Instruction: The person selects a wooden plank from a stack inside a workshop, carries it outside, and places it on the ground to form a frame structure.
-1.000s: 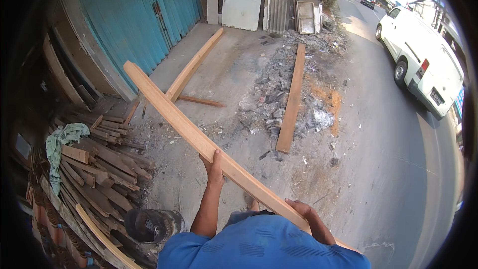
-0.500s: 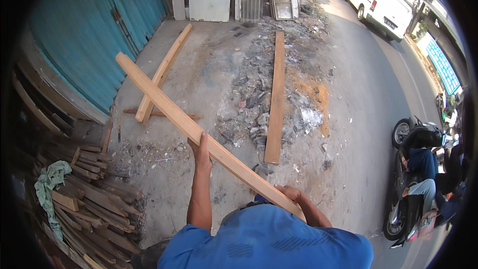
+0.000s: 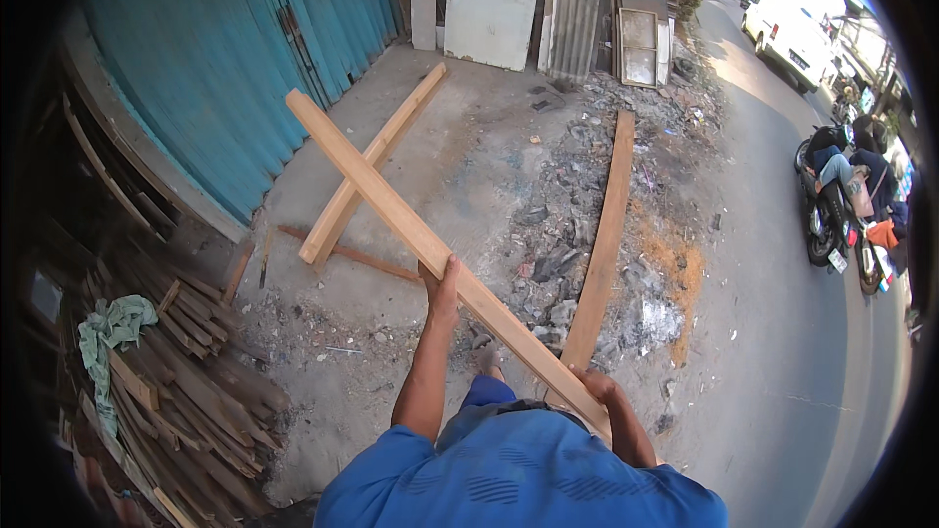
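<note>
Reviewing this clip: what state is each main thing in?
Light beam, held diagonally
Left hand, closed around the beam
Right hand, gripping its nearer part
Second beam, lying unheld
Brown plank, lying flat
Blue doors, shut
Woodpile, loosely heaped
Green cloth, crumpled on it
White panel, propped upright

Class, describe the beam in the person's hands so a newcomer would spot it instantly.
Find the turquoise door, upper left. In front of it, a long pale beam slants down toward the blue shirt. Unlike the timber behind it, it is gripped by the left hand and right hand.
</note>
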A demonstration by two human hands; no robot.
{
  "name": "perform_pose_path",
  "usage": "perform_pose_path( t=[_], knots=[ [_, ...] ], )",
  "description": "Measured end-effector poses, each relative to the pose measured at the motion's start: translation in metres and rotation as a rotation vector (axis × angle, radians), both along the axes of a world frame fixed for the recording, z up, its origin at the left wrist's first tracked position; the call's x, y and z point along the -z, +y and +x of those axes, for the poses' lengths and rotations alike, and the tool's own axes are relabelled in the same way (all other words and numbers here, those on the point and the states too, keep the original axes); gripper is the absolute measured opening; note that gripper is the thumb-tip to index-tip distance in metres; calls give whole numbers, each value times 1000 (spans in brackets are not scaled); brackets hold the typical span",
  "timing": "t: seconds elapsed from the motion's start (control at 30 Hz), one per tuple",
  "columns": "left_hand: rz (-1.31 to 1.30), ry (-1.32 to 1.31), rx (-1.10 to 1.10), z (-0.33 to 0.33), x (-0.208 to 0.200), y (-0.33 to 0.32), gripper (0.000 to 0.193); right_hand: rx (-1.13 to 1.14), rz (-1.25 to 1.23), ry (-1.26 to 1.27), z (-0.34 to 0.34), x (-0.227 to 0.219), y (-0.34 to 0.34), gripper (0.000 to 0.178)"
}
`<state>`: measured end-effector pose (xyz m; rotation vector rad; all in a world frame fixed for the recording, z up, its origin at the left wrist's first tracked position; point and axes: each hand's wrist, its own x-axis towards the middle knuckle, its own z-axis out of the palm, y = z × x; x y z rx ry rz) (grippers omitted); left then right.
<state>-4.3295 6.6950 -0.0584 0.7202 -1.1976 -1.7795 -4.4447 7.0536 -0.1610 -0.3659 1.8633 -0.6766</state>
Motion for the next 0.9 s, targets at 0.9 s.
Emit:
perform_pose_path(
  t=[0.9],
  knots=[
    [135, 7, -117, -363, 161, -411, 54, -830, -78, 537, -437, 137, -392, 49]
  ],
)
